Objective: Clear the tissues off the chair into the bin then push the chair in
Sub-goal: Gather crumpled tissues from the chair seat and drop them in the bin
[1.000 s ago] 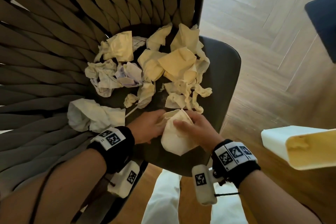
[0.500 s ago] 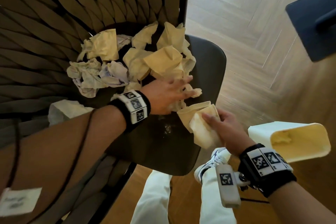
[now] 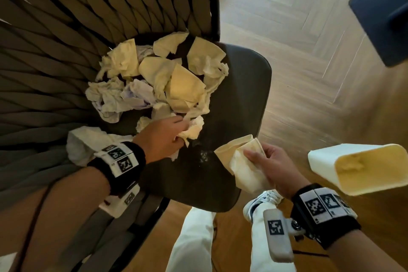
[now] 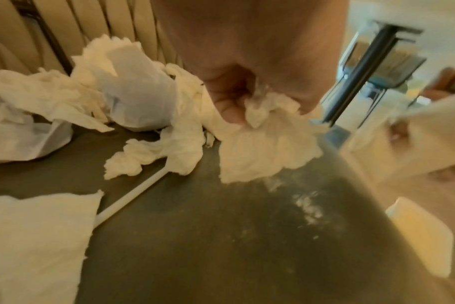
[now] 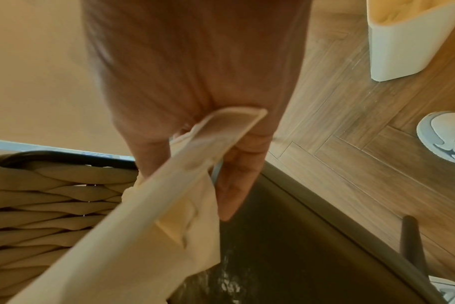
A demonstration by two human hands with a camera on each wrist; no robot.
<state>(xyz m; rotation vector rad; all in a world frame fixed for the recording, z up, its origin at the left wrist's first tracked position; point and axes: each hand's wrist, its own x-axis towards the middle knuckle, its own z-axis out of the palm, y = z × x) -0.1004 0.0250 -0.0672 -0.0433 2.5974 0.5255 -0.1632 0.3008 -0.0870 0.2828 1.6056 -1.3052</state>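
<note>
Several crumpled white tissues [image 3: 159,77] lie heaped at the back of the dark chair seat [image 3: 240,95]. My left hand [image 3: 167,135] grips a crumpled tissue [image 3: 193,129] at the near edge of the heap; the left wrist view shows that wad [image 4: 262,144] bunched under the curled fingers. My right hand [image 3: 271,161] pinches a flat folded tissue [image 3: 240,165] over the seat's front right corner, thumb on top; in the right wrist view this sheet [image 5: 143,205] runs across the fingers. The white bin [image 3: 362,168] stands on the floor to the right, one tissue inside.
The chair's woven rope back [image 3: 66,40] curves round the left side, and another tissue [image 3: 86,146] lies against it. Crumbs [image 3: 203,154] speckle the seat. A thin white stick [image 4: 133,197] lies on the seat. A dark blue object [image 3: 384,18] sits on the herringbone wood floor.
My left hand has drawn back from the heap with its fingers now curled round a tissue wad. The right hand holds the folded tissue at much the same spot beside the bin.
</note>
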